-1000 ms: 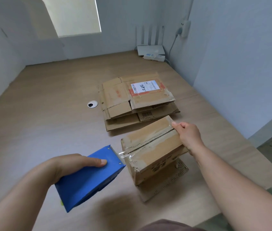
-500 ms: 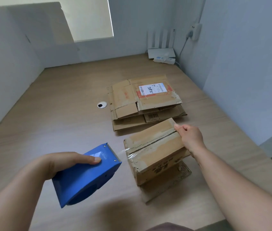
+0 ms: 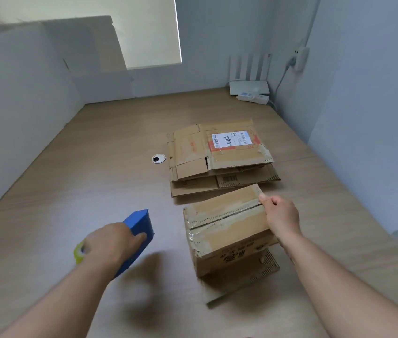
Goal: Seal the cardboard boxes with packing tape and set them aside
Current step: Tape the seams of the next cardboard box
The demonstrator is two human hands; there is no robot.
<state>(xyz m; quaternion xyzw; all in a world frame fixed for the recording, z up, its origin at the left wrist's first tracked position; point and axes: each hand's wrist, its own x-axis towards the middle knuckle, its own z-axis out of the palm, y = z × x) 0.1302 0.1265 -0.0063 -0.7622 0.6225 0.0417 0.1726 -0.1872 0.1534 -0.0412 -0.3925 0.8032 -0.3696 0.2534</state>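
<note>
Cardboard box (image 3: 227, 230) number one stands on the wooden desk (image 3: 83, 191) just in front of the person, resting on a flattened sheet of cardboard (image 3: 267, 267) that sticks out beneath it. A strip of clear packing tape (image 3: 219, 219) runs along the seam of its closed top flaps and folds down over the near end, so the top looks sealed. Whether the underside is taped cannot be seen.

The right hand (image 3: 282, 215) grips the far end of the box, thumb on top at the end of the seam and fingers curled over the edge. It seems to be steadying the box or pressing the tape end down. The left hand (image 3: 110, 242) is wrapped around a blue tape dispenser (image 3: 140, 229) with a yellowish roll (image 3: 79, 252) showing behind the wrist. The dispenser is held well apart from the box, off to its left. That part of the view is blurred, and no strand of tape can be made out joining the two, so the strip looks cut.

By this reckoning the taping of this box is about finished, and setting it aside is not yet done. A stack of flattened boxes (image 3: 219, 157) lies behind it on the desk, unassembled and unsealed, and that is the larger part of the work left.
</note>
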